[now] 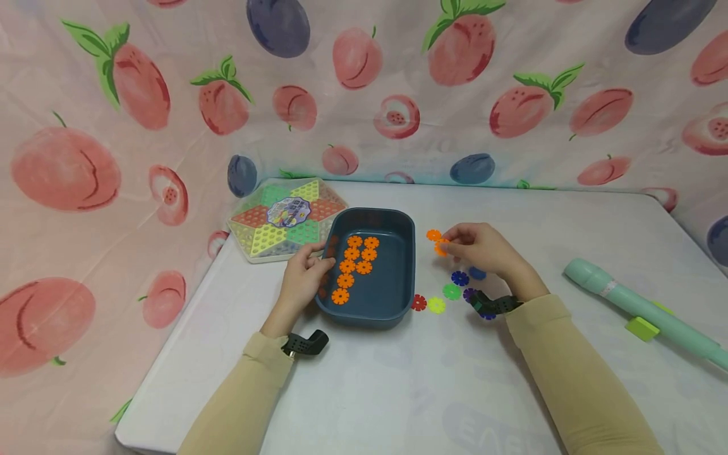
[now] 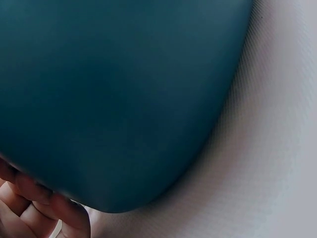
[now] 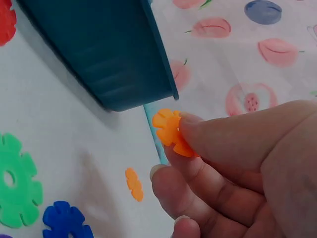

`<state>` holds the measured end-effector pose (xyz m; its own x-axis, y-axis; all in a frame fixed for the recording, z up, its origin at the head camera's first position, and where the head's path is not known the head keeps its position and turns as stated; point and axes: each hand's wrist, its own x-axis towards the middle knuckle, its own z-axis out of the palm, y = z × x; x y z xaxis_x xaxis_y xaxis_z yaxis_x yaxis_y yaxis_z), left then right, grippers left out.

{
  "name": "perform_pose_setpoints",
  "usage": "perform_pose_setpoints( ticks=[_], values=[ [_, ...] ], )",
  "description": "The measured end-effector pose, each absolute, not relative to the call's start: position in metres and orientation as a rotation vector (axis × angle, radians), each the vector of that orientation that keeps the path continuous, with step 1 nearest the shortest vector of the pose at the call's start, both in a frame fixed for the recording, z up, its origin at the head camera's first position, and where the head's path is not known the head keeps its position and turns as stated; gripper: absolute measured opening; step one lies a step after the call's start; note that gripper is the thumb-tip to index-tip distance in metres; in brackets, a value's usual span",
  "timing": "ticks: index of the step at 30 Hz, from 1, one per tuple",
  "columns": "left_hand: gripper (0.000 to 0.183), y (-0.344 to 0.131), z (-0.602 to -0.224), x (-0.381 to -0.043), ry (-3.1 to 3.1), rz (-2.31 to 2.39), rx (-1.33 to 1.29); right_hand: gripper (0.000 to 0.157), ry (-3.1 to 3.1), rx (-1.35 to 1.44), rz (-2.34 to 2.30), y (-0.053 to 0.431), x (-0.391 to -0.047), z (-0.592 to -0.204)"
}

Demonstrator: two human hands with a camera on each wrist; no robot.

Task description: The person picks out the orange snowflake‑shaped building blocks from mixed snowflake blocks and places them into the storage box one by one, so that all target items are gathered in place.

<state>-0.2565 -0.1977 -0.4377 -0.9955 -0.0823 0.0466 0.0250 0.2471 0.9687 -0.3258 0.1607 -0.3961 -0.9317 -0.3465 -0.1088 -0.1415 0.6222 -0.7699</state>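
Observation:
My left hand holds the left side of a dark blue plastic bin, thumb over the rim and fingers against the outer wall. Inside the bin lie several orange snowflake discs, grouped toward its left. To the right of the bin, my right hand pinches one orange snowflake disc between thumb and index finger, above the table. Another orange disc lies on the table just beyond that hand. In the left wrist view, the bin's wall fills most of the picture and only some fingers show.
Nearer me, beside the bin, lie red, yellow, green and blue discs. Behind the bin at left is a star-patterned game board. A mint-green tube-like object with lime-green pieces lies at right.

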Motion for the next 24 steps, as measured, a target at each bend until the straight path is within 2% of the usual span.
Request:
perform_pose_setpoints(
  ticks=[12, 24],
  values=[
    [0.046, -0.198, -0.438, -0.256, -2.411, -1.887, 0.051, 0.037, 2.597, -0.428, -1.196, 0.154, -0.321, -0.39],
    [0.047, -0.199, -0.436, -0.256, -2.413, -1.884, 0.048, 0.029, 2.636, -0.604, -1.252, 0.132, -0.314, -0.373]
  ],
)
